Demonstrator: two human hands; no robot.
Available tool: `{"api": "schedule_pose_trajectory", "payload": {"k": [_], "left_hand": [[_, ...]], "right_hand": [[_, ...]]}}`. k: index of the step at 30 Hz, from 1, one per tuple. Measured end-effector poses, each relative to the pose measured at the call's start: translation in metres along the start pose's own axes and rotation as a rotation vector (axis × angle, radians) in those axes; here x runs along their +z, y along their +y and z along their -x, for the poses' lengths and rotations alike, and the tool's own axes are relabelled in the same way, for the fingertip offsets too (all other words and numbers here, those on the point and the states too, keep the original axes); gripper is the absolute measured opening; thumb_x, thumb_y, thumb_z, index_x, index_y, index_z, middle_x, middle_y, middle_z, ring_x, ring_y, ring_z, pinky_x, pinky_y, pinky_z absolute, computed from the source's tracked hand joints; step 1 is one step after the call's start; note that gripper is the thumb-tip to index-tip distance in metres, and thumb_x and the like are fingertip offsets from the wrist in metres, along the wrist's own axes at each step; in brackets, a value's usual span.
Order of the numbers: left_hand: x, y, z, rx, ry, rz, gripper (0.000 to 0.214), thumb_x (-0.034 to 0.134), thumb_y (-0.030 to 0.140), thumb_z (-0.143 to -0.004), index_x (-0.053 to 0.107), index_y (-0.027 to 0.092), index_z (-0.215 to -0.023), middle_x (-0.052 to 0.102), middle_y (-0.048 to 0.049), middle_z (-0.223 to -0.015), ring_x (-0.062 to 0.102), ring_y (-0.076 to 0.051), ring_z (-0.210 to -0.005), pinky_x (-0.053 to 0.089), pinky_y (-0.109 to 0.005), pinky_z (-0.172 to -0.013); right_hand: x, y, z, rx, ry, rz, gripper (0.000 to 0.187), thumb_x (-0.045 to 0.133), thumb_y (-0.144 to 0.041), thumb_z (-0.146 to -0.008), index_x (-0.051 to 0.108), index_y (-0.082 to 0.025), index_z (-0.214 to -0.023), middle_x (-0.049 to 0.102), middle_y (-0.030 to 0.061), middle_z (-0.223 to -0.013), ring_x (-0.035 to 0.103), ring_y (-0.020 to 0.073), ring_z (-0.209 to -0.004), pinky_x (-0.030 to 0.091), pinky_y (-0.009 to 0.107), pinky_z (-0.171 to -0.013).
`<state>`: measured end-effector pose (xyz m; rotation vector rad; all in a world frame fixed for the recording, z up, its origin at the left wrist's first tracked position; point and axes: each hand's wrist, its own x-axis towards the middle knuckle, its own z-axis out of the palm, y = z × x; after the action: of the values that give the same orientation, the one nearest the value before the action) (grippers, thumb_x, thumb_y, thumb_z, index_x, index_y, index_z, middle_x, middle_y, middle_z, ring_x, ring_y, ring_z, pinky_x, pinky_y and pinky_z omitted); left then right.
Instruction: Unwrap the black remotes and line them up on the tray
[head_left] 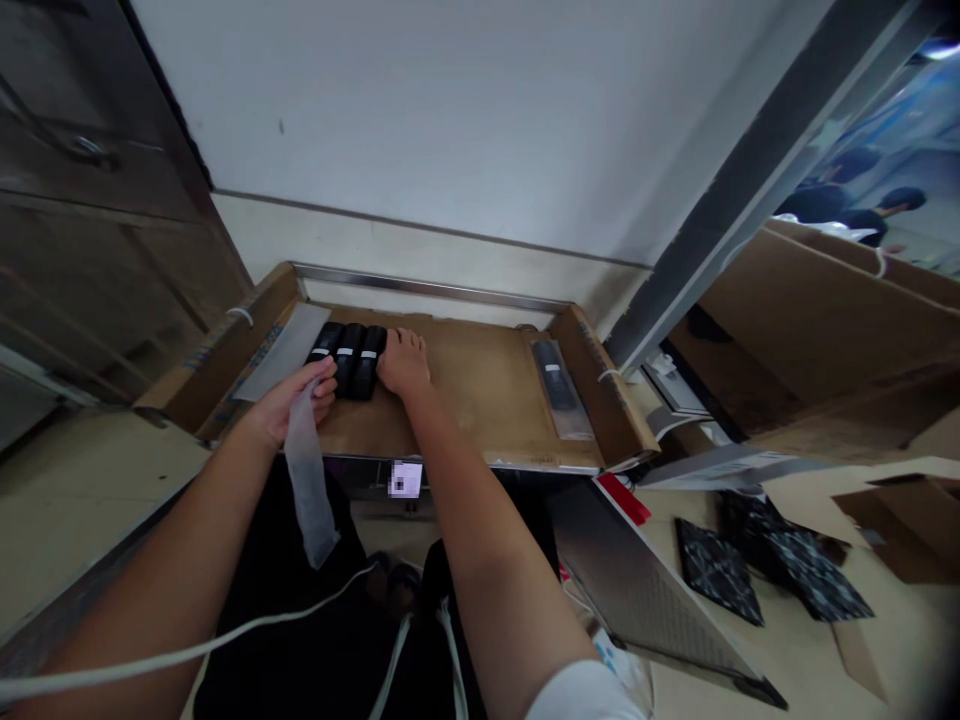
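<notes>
The left hand had its fingers pinching a limp translucent bag that hung past the near edge of the counter, just beside three black devices lying in a row. The right hand, fingers slightly spread, rested against the row's right side. A bagged device lay at the counter's right end.

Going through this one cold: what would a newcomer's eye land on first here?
Probably the three black devices side by side in the left half of the cardboard tray, with the right hand at the row's right end. Next, the pale plastic sleeve hanging from the left hand over the tray's near edge, then the lone bagged device near the tray's right wall.
</notes>
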<state>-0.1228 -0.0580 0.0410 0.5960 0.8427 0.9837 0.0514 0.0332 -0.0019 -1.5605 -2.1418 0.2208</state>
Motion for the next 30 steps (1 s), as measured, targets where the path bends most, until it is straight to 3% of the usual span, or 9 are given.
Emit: {"api": "schedule_pose_trajectory", "payload": {"k": [6, 10, 12, 15, 17, 22, 26, 28, 30], "left_hand": [[-0.005, -0.001, 0.000, 0.014, -0.022, 0.006, 0.032, 0.059, 0.030, -0.092, 0.039, 0.020, -0.069, 0.040, 0.0083, -0.049, 0.037, -0.006, -0.032, 0.031, -0.015, -0.029], [-0.003, -0.001, 0.000, 0.040, -0.026, -0.001, 0.033, 0.061, 0.031, -0.091, 0.040, 0.019, -0.068, 0.041, 0.0083, -0.050, 0.036, -0.006, -0.033, 0.030, -0.014, -0.029], [-0.002, -0.001, -0.003, 0.055, -0.007, -0.018, 0.033, 0.063, 0.033, -0.090, 0.041, 0.019, -0.069, 0.044, 0.0075, -0.052, 0.039, -0.005, -0.035, 0.031, -0.014, -0.030], [0.001, -0.004, -0.004, 0.131, 0.093, -0.086, 0.032, 0.065, 0.035, -0.088, 0.045, 0.018, -0.070, 0.053, 0.0044, -0.058, 0.049, -0.006, -0.044, 0.038, -0.013, -0.037], [0.005, -0.008, 0.004, 0.211, 0.141, -0.175, 0.032, 0.068, 0.038, -0.085, 0.048, 0.018, -0.070, 0.057, 0.0026, -0.060, 0.053, -0.007, -0.049, 0.042, -0.013, -0.041], [0.020, -0.036, 0.058, 0.243, 0.030, -0.494, 0.044, 0.068, 0.057, -0.081, 0.055, 0.017, -0.069, 0.063, -0.0008, -0.062, 0.055, -0.010, -0.050, 0.043, -0.017, -0.045], [0.024, -0.057, 0.094, 0.275, 0.077, -0.746, 0.039, 0.069, 0.055, -0.081, 0.063, 0.017, -0.078, 0.072, -0.0056, -0.082, 0.064, -0.016, -0.069, 0.049, -0.022, -0.059], [0.020, -0.062, 0.099, 0.300, 0.145, -0.908, 0.038, 0.067, 0.055, -0.082, 0.066, 0.017, -0.083, 0.073, -0.0067, -0.090, 0.065, -0.018, -0.076, 0.050, -0.024, -0.064], [0.013, -0.067, 0.099, 0.341, 0.231, -1.079, 0.039, 0.065, 0.057, -0.082, 0.066, 0.018, -0.080, 0.071, -0.0040, -0.083, 0.062, -0.016, -0.071, 0.047, -0.024, -0.064]], "right_hand": [[-0.005, 0.002, 0.004, -0.016, 0.062, -0.100, 0.044, 0.042, -0.012, -0.090, 0.047, -0.008, -0.133, 0.050, 0.0194, -0.139, 0.040, 0.0258, -0.134, 0.027, 0.044, -0.117], [-0.019, 0.006, 0.014, 0.065, 0.225, -0.441, 0.031, 0.036, -0.020, -0.097, 0.059, -0.015, -0.117, 0.064, 0.0110, -0.118, 0.056, 0.0204, -0.116, 0.042, 0.037, -0.107], [-0.028, 0.002, 0.028, 0.101, 0.124, -0.736, 0.026, 0.038, -0.030, -0.099, 0.061, -0.019, -0.104, 0.068, 0.0059, -0.100, 0.064, 0.0181, -0.097, 0.051, 0.036, -0.094], [-0.042, -0.013, 0.064, 0.146, -0.280, -1.196, 0.022, 0.047, -0.037, -0.096, 0.061, -0.020, -0.097, 0.068, 0.0032, -0.088, 0.067, 0.0164, -0.082, 0.057, 0.033, -0.081], [-0.051, -0.025, 0.097, 0.144, -0.481, -1.329, 0.022, 0.058, -0.041, -0.092, 0.062, -0.020, -0.095, 0.068, 0.0037, -0.089, 0.067, 0.0166, -0.085, 0.056, 0.033, -0.083], [-0.055, -0.044, 0.188, 0.140, -0.472, -1.349, 0.049, 0.075, -0.051, -0.079, 0.063, -0.024, -0.118, 0.067, 0.0014, -0.102, 0.062, 0.0131, -0.088, 0.050, 0.027, -0.082], [-0.034, -0.040, 0.239, 0.249, -0.649, -1.376, 0.050, 0.078, -0.062, -0.070, 0.068, -0.017, -0.088, 0.060, -0.0031, -0.073, 0.051, 0.0083, -0.063, 0.041, 0.020, -0.059], [-0.023, -0.033, 0.255, 0.311, -0.655, -1.332, 0.051, 0.078, -0.064, -0.068, 0.067, -0.016, -0.082, 0.057, -0.0042, -0.067, 0.047, 0.0074, -0.058, 0.036, 0.020, -0.055], [-0.017, -0.024, 0.265, 0.343, -0.612, -1.222, 0.049, 0.077, -0.063, -0.070, 0.066, -0.016, -0.077, 0.052, -0.0054, -0.062, 0.042, 0.0066, -0.055, 0.031, 0.019, -0.051]]}}
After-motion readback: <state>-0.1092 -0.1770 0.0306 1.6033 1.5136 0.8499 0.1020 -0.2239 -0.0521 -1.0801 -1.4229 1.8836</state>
